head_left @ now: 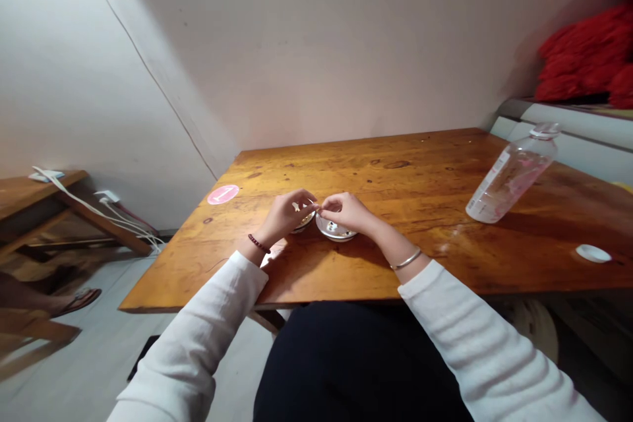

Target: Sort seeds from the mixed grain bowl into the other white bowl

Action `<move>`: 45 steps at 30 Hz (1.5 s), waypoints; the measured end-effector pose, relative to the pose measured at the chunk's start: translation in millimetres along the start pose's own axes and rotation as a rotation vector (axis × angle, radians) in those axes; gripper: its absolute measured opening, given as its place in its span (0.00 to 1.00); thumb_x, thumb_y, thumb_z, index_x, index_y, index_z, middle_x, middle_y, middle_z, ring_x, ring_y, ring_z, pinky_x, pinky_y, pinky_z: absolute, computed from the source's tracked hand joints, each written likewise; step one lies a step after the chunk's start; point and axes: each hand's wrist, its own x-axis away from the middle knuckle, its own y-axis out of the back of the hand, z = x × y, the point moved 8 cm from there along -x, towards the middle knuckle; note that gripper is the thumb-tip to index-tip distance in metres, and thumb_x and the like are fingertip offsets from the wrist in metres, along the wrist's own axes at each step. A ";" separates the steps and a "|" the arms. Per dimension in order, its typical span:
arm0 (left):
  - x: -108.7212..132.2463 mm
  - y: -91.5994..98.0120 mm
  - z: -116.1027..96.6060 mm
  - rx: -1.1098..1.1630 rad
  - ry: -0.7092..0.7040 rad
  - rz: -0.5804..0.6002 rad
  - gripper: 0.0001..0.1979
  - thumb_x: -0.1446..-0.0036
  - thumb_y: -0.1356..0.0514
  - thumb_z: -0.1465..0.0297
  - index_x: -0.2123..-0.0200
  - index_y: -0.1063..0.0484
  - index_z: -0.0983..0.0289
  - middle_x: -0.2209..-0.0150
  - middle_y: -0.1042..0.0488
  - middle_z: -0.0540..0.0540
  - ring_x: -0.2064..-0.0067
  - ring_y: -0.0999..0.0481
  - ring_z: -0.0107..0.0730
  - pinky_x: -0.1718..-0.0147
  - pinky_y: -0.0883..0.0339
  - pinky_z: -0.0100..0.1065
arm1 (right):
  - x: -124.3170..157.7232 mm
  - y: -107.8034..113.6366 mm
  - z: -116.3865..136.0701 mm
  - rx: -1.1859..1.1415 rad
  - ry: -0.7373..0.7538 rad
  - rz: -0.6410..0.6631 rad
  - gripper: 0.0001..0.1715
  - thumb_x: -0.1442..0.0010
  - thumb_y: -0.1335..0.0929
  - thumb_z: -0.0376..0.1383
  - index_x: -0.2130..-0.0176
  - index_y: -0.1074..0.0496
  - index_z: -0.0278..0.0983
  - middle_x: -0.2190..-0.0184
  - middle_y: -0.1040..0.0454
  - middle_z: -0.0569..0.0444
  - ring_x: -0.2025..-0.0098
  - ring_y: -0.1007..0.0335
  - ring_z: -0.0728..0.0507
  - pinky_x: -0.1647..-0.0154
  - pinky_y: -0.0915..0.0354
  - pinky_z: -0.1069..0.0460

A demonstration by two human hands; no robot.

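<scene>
My left hand [287, 214] and my right hand [346, 211] meet above two small white dishes on the wooden table [395, 171]. Both hands are pinched, fingertips nearly touching each other. The left one holds something small and pale that I cannot make out. Under my right hand sits a white dish [335, 231] with several tiny dark bits in it. A second dish [302, 223] is mostly hidden under my left hand. A dark bead bracelet is on my left wrist, a silver bangle on my right.
A clear plastic bottle [512, 175] stands tilted at the right, its white cap [593, 252] lying near the table's front right edge. A pink round sticker [223, 194] marks the left corner. Another table with cables stands at the left, and someone's sandalled foot [74, 303] is on the floor.
</scene>
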 end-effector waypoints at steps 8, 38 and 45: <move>0.2 0.7 -6.0 0.055 -0.020 0.016 0.16 0.46 0.39 0.56 0.66 0.25 0.64 0.70 0.23 0.53 0.70 0.28 0.27 0.72 0.38 0.27 | 2.8 -2.4 8.3 -0.092 0.031 0.021 0.11 0.48 0.29 0.39 0.67 0.21 0.34 0.70 0.21 0.51 0.68 0.26 0.46 0.65 0.34 0.55; -1.1 -5.4 28.9 -0.400 0.114 0.273 0.15 0.46 0.44 0.59 0.66 0.21 0.61 0.68 0.20 0.54 0.71 0.25 0.34 0.75 0.41 0.28 | -0.7 22.6 -3.3 0.141 -0.102 -0.226 0.11 0.44 0.31 0.42 0.66 0.21 0.40 0.67 0.20 0.54 0.64 0.26 0.46 0.65 0.34 0.55; -5.4 -2.1 28.8 -0.385 0.130 0.186 0.13 0.47 0.43 0.60 0.68 0.22 0.61 0.67 0.20 0.53 0.68 0.25 0.35 0.69 0.37 0.30 | 0.6 19.3 3.4 0.194 -0.078 -0.175 0.10 0.46 0.31 0.40 0.66 0.20 0.40 0.68 0.20 0.55 0.66 0.26 0.47 0.68 0.37 0.57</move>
